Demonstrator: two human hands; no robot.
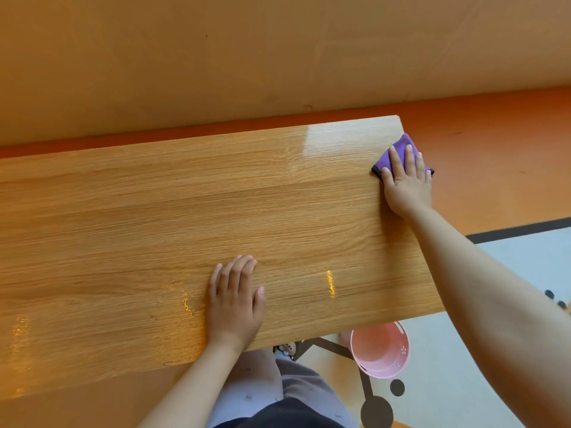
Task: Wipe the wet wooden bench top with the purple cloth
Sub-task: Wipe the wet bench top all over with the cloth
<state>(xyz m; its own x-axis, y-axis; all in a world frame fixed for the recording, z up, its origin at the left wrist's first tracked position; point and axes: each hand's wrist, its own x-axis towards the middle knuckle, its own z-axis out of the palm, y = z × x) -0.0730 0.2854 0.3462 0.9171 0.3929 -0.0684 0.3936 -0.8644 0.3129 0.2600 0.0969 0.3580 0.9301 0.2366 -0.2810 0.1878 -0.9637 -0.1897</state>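
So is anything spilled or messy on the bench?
Yes, a little. Shiny wet streaks still sit near the front edge of the wooden bench top. The purple cloth under the right hand hangs partly off the bench's far right end. Nothing looks broken.

Wood-grain tabletop (185,211), smooth and glossy, throwing bright glare near its far right corner and streaky wet glints along the near edge. The purple cloth (398,151) looks soft, matt fabric with dark edging. The pink bucket (381,353) below reads as smooth plastic.
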